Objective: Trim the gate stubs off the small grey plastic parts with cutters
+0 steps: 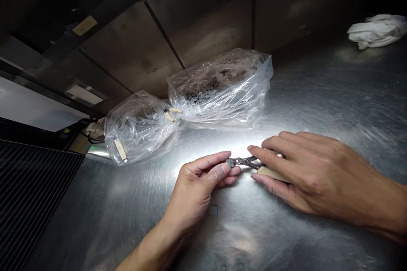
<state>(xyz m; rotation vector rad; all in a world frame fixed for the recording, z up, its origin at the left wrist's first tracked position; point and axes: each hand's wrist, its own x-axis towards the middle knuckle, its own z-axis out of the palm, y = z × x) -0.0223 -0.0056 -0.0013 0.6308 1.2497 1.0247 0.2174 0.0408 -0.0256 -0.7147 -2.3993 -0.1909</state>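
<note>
My left hand (203, 178) pinches a small grey part (230, 162) between thumb and fingers. My right hand (305, 169) is closed around the cream handles of a pair of nippers (251, 163). The tips of the nippers meet the grey part; whether the jaws have closed on it is too small to tell. Below my left hand, a flat grey square piece (214, 210) lies on the metal table.
A clear plastic bag (222, 106) holding several grey pieces (203, 93) stands at the back. To its left is another clear bag (140, 135), with cream-handled nippers (173, 113) at its edge and a cream tool (120, 150) beside it. A white cloth (378, 31) lies far right.
</note>
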